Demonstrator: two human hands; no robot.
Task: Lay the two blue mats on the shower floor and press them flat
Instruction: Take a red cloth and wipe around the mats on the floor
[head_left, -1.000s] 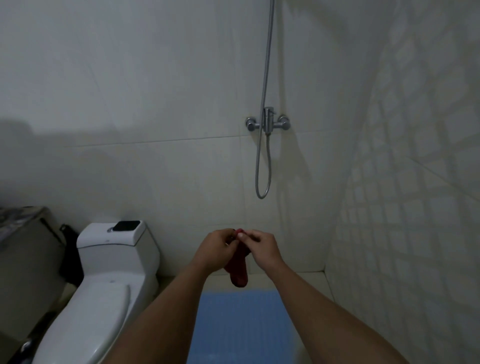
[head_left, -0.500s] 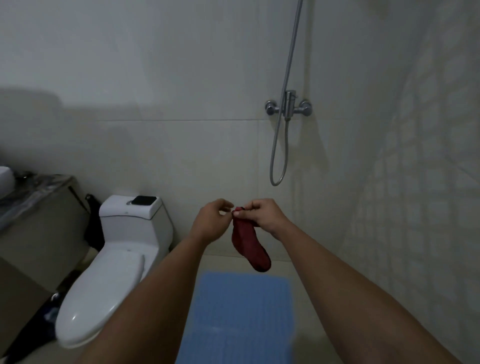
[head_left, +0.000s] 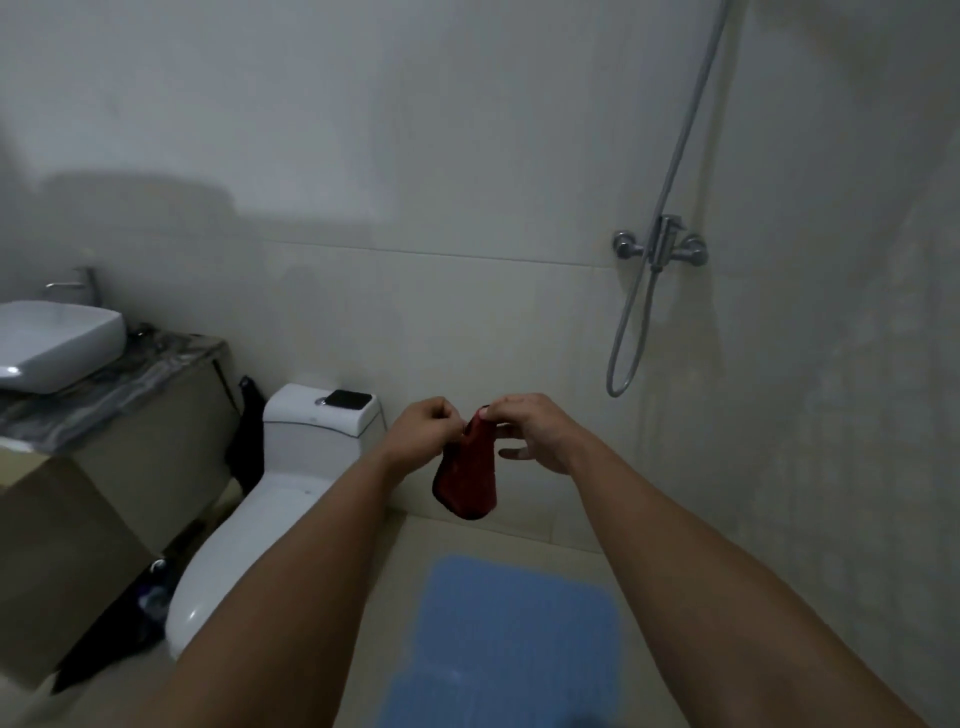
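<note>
A blue mat lies flat on the beige shower floor between my forearms; a faint seam near the bottom edge suggests a second blue mat against it. Both hands are raised above the floor in front of the wall. My left hand and my right hand pinch the top edge of a dark red cloth pouch, which hangs down between them. Neither hand touches the mats.
A white toilet with a black object on its tank stands left of the mats. Further left are a white basin on a marbled counter. The shower mixer and hose hang on the wall at right.
The view has swung left and tilted, bringing the basin and counter into sight. The red cloth now hangs wider between both hands, with my right fingers spread lower.
</note>
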